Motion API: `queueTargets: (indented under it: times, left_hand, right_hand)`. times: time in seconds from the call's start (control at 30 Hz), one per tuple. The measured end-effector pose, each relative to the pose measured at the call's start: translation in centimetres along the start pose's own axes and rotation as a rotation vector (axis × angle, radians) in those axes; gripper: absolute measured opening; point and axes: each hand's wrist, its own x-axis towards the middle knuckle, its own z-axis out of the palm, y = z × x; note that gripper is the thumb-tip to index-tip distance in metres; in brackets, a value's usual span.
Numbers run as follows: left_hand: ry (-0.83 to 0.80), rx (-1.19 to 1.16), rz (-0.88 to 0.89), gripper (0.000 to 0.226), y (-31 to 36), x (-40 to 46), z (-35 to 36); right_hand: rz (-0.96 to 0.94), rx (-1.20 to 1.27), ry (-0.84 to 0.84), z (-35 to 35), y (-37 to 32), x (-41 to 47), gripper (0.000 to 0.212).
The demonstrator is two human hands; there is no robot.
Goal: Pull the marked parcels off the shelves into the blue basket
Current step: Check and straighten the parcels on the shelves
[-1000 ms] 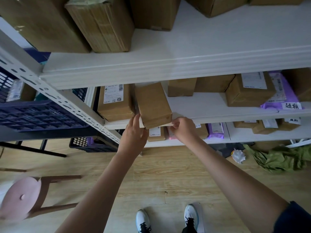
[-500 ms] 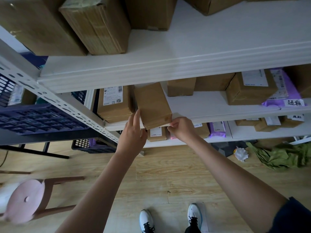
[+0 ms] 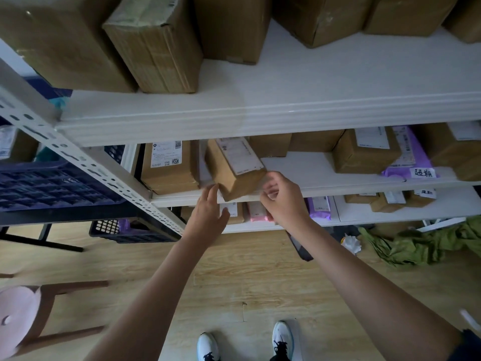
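A small brown parcel [image 3: 231,170] lies tilted at the front edge of the middle shelf [image 3: 338,183], its white label facing up. My left hand [image 3: 208,217] reaches up with straight fingers, and the fingertips touch the parcel's lower left edge. My right hand [image 3: 283,201] has curled fingers and pinches the parcel's right front corner. A blue basket [image 3: 52,186] stands to the left of the shelf post. On the right, a purple parcel [image 3: 413,155] carries a handwritten tag [image 3: 424,173].
Large brown boxes [image 3: 156,45] fill the top shelf. A labelled box [image 3: 169,168] stands just left of the small parcel. More parcels line the lower shelf [image 3: 390,201]. A second dark basket [image 3: 122,230], a pink stool [image 3: 23,316] and green cloth [image 3: 429,243] are on the floor.
The small parcel has rolled over so that its white label now faces up. Both hands stayed at its front corners, and the right hand shifted slightly right.
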Motion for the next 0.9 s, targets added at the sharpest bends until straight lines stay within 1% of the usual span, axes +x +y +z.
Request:
queueTargets:
  times: [0.13,0.23,0.37,0.5,0.57,0.67,0.8,0.9]
  left_hand:
    - [-0.012,-0.036,-0.006,0.057,0.1,0.7,0.1]
    - [-0.011,-0.042,-0.020,0.059,-0.2,1.0,-0.2]
    - [-0.005,-0.065,-0.046,0.067,-0.6,1.4,-0.9]
    - [0.010,-0.069,-0.038,0.067,-0.7,2.2,-1.5]
    - [0.024,-0.052,-0.021,0.066,-0.7,2.7,-1.6]
    - [0.047,-0.071,-0.033,0.065,-0.6,3.8,-1.8]
    - [0.071,-0.084,-0.034,0.060,-0.5,5.0,-1.8]
    - [0.110,-0.088,-0.031,0.055,-0.1,4.3,-1.6]
  right_hand:
    - [-0.086,-0.031,-0.039,0.0,-0.6,-0.8,0.038]
    - [-0.085,-0.047,-0.058,0.3,-0.9,-0.7,0.036]
    - [-0.078,-0.056,-0.074,0.4,-1.3,0.3,0.026]
    - [-0.102,-0.142,-0.153,0.4,-1.4,2.0,0.015]
    - [-0.107,-0.245,-0.216,0.3,-1.7,3.2,0.021]
    - [-0.107,-0.347,-0.281,0.5,-2.6,5.2,0.037]
    - [-0.133,-0.360,-0.255,1.8,-3.3,6.4,0.048]
    - [-0.101,-0.312,-0.170,2.5,-3.4,5.3,0.052]
